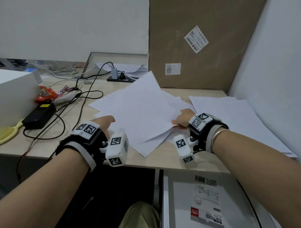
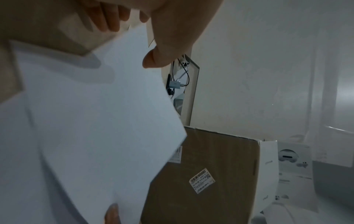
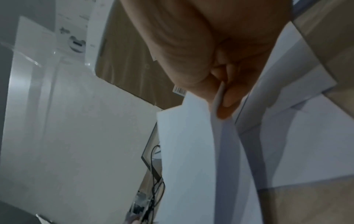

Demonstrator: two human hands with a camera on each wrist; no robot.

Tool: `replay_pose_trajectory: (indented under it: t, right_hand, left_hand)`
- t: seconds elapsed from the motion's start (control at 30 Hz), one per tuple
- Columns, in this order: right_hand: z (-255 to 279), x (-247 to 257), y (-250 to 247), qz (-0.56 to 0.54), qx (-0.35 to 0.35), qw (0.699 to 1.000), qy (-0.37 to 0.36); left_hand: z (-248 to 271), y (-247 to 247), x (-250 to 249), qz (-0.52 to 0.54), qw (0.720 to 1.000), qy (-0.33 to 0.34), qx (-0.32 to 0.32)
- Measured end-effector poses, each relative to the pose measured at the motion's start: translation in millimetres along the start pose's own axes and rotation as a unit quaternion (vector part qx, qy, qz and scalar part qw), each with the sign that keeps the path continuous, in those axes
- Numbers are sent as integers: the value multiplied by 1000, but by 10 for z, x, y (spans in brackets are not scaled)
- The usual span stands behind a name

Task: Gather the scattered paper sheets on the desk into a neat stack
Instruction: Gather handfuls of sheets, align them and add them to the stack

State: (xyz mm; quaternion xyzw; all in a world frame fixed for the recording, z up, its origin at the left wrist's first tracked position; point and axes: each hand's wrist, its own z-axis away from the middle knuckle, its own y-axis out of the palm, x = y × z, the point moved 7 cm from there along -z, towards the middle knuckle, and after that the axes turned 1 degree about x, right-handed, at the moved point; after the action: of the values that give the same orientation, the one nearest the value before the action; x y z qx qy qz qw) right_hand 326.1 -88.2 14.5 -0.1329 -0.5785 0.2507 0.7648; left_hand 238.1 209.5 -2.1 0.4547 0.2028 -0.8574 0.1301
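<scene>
Left hand (image 1: 105, 122) and right hand (image 1: 183, 117) each pinched an opposite edge of the fanned paper sheets (image 1: 137, 111). Sheets: plain white, unaligned, lifted over mid-desk (image 1: 83, 152); second loose paper pile (image 1: 238, 120) lay flat at the desk's right edge.

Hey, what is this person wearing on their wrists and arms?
Both forearms are bare, no sleeves. Each wrist carries a black strap with white bands and white blocks printed with black square markers: left wrist rig, right wrist rig. A thin metal bangle circles the right wrist.

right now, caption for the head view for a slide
Both hands, left hand and right hand, grip loose paper sheets above the desk.
</scene>
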Motion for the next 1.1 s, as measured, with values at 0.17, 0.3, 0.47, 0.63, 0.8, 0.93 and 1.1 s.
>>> replay_pose_trajectory:
  t: [0.17,0.3,0.47,0.63,0.8,0.93,1.1]
  right_hand:
    - [163,56,-38,-144,-24,989,-25]
    - [174,41,1,-212,-15,977,-30]
    - [167,76,-6,-143,7,988,-64]
    - [95,32,-217,24,-36,997,-62]
    - [66,-87,-165,312,17,950,-28]
    - [136,-115,0,432,68,899,-20]
    - [297,-23,155,442,144,885,-30]
  left_hand:
    - [118,128,-75,85,993,44,62]
    - [194,316,-97,145,977,20,155]
    - [150,331,-151,8,987,17,157]
    - [-192,-9,-210,-60,994,92,29]
    - [-362,-167,-59,-92,994,56,4]
    - [-316,-166,-45,-116,991,55,-23]
    - [-411,-67,61,-50,998,23,34]
